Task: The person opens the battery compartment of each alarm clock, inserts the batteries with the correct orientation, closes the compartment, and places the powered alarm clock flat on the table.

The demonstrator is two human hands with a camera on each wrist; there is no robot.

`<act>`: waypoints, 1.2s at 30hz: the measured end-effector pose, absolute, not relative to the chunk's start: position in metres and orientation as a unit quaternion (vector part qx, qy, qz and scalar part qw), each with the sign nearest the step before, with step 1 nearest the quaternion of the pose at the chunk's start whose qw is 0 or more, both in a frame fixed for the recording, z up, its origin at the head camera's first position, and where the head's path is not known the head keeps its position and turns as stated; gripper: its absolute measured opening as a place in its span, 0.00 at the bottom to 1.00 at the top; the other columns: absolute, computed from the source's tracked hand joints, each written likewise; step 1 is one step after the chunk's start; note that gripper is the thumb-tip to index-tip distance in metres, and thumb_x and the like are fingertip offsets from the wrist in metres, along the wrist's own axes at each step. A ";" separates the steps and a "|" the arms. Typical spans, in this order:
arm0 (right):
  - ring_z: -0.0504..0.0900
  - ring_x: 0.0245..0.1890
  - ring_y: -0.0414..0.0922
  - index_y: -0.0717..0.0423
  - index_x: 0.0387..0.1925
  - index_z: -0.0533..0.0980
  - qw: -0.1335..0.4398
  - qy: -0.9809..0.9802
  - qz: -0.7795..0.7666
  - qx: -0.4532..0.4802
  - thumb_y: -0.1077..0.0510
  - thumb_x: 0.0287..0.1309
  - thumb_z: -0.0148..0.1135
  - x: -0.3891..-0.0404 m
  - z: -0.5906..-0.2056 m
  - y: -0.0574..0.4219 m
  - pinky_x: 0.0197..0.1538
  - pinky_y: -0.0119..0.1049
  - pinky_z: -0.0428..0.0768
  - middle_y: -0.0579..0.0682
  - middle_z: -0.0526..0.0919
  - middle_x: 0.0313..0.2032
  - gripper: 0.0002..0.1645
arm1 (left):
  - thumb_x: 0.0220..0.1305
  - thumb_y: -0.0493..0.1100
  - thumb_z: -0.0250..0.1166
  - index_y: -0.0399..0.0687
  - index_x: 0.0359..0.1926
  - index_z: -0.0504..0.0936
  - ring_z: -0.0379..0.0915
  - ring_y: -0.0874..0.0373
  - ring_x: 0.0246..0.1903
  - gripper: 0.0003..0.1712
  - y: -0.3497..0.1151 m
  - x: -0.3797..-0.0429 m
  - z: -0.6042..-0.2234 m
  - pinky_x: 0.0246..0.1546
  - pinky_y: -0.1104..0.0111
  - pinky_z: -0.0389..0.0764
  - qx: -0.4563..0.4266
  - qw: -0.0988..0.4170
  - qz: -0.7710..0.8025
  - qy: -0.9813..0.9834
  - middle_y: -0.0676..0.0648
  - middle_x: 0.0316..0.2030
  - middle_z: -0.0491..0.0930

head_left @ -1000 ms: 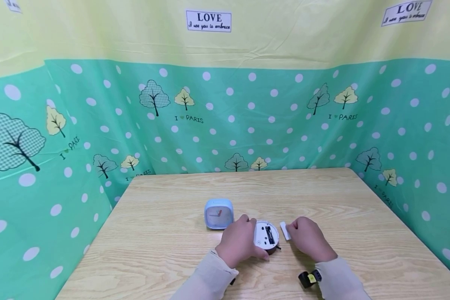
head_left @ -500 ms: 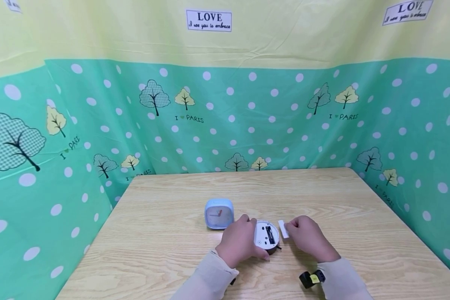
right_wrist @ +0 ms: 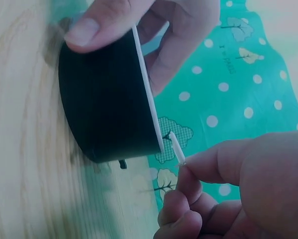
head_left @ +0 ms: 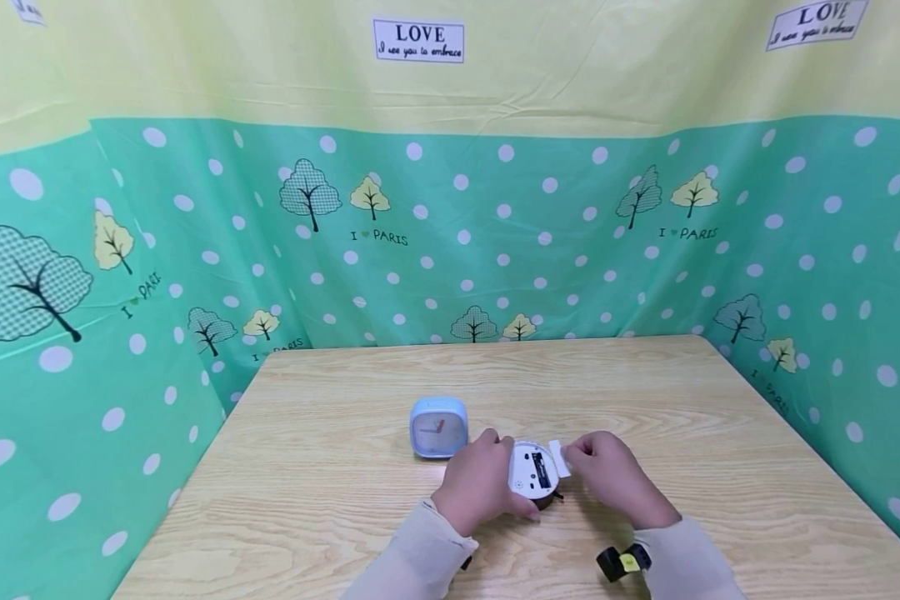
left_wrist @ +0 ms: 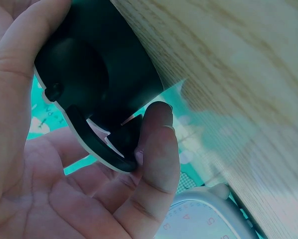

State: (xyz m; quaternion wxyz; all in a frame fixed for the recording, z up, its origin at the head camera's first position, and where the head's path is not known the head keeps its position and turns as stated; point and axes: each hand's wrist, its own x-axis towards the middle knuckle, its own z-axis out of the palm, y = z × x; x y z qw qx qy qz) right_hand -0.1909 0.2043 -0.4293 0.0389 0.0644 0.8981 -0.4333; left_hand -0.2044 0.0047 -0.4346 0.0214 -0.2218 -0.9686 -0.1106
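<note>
A round alarm clock [head_left: 524,485] lies face down on the table, its white back up and its black body [right_wrist: 106,104] seen from the side in the right wrist view. My left hand [head_left: 480,483] grips it from the left, thumb on the near side and fingers round the far side. A dark battery [head_left: 542,471] shows in the uncovered slot of the back. My right hand [head_left: 611,471] pinches a small white battery cover [head_left: 558,458] between thumb and forefinger, right at the clock's right rim. In the right wrist view the cover [right_wrist: 177,148] stands edge-on beside the white back.
A light blue square alarm clock [head_left: 438,428] stands just behind and left of my left hand. The wooden table [head_left: 330,475] reaches back to a green dotted curtain [head_left: 382,283]. A black wrist device [head_left: 621,563] is on my right wrist.
My right hand has brought the battery cover leftward, from a little apart up to the clock's rim. The left hand and the round clock have stayed put.
</note>
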 end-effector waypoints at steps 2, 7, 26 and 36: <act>0.65 0.14 0.42 0.58 0.22 0.74 0.037 0.898 -0.435 0.062 0.51 0.63 0.54 -0.190 -0.429 0.202 0.17 0.34 0.65 0.46 0.67 0.15 0.18 | 0.21 0.79 0.72 0.47 0.56 0.76 0.69 0.60 0.27 0.61 0.005 -0.205 -0.435 0.28 0.68 0.76 -0.222 0.023 -0.111 -0.969 0.48 0.41 0.75; 0.67 0.15 0.42 0.57 0.22 0.75 0.030 0.900 -0.432 0.057 0.51 0.63 0.55 -0.190 -0.429 0.197 0.17 0.35 0.66 0.46 0.69 0.15 0.17 | 0.20 0.79 0.71 0.47 0.56 0.77 0.68 0.60 0.26 0.61 0.005 -0.205 -0.436 0.27 0.68 0.75 -0.222 0.024 -0.112 -0.968 0.49 0.40 0.75; 0.70 0.16 0.42 0.53 0.21 0.74 -0.005 0.918 -0.394 0.041 0.53 0.60 0.57 -0.187 -0.431 0.181 0.19 0.35 0.68 0.47 0.72 0.16 0.14 | 0.22 0.78 0.72 0.47 0.55 0.77 0.68 0.60 0.26 0.59 0.005 -0.204 -0.434 0.27 0.68 0.75 -0.222 0.023 -0.116 -0.968 0.48 0.40 0.75; 0.69 0.15 0.41 0.51 0.17 0.72 -0.025 0.935 -0.353 0.039 0.53 0.58 0.57 -0.186 -0.433 0.177 0.18 0.33 0.66 0.45 0.71 0.15 0.15 | 0.21 0.78 0.72 0.47 0.54 0.77 0.67 0.61 0.26 0.58 0.005 -0.204 -0.435 0.26 0.68 0.75 -0.223 0.028 -0.112 -0.968 0.49 0.39 0.74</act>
